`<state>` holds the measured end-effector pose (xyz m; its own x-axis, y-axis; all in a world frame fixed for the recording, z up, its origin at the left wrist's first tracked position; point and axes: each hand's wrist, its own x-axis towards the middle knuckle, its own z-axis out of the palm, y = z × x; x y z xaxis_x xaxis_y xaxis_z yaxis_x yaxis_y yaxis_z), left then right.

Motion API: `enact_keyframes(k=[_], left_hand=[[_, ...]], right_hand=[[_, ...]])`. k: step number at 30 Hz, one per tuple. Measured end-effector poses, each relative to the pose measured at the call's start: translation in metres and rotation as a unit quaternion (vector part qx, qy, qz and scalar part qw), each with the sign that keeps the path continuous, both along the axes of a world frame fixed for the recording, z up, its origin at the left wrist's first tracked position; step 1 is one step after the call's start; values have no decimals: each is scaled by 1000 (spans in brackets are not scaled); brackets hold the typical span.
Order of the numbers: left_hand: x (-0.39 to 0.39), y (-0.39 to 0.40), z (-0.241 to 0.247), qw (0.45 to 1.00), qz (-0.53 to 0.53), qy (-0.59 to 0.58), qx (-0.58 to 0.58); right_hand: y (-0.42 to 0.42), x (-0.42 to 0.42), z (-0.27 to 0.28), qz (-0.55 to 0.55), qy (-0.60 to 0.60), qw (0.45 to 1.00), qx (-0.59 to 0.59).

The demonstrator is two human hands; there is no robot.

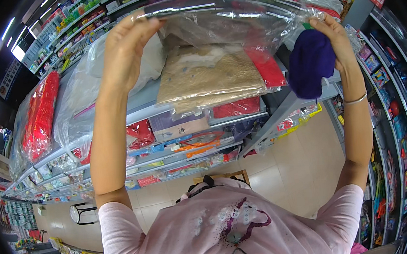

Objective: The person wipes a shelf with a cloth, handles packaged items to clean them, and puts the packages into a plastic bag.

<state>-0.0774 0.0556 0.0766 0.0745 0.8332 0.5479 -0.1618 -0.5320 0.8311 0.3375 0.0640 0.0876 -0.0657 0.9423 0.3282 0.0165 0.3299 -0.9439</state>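
Observation:
My left hand (126,46) pinches one end of a wide sheet or bag of clear plastic (222,18), raised and stretched above the top shelf. Its other end is in the fingers of my right hand (334,37). A dark purple cloth (311,63) hangs down at my right palm, and how it is held is hidden. Below the plastic, a folded tan fabric item (209,75) in a clear bag lies at the shelf's front edge. A red packaged item (266,69) sticks out beside it on the right.
Bulky whitish bagged goods (145,59) and a bag of red items (42,116) lie on the grey shelf (146,108) to the left. Lower tiers hold several packages. Stocked racks (394,119) rise at the right. A stool (81,214) stands on the tiled floor.

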Motion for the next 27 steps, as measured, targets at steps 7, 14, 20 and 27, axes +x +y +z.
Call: enact_keyframes(k=[7,14,20,27], left_hand=[[-27,-48,-53,981,171,96,2],[-15,-110,-189,986,156,-52,-36],[-13,-132,-171,915,-20,-282,-287],[1,-123,-143,925,-58,-96,-363]], right_hand=[[-61,-30,-43,-152,-196,965,88],[-143,-40,-177,-63,-44,995,-58],[-154,-55,-190,-73,187,974,-108],[-150,-132,-195,187,85,973,-109]])
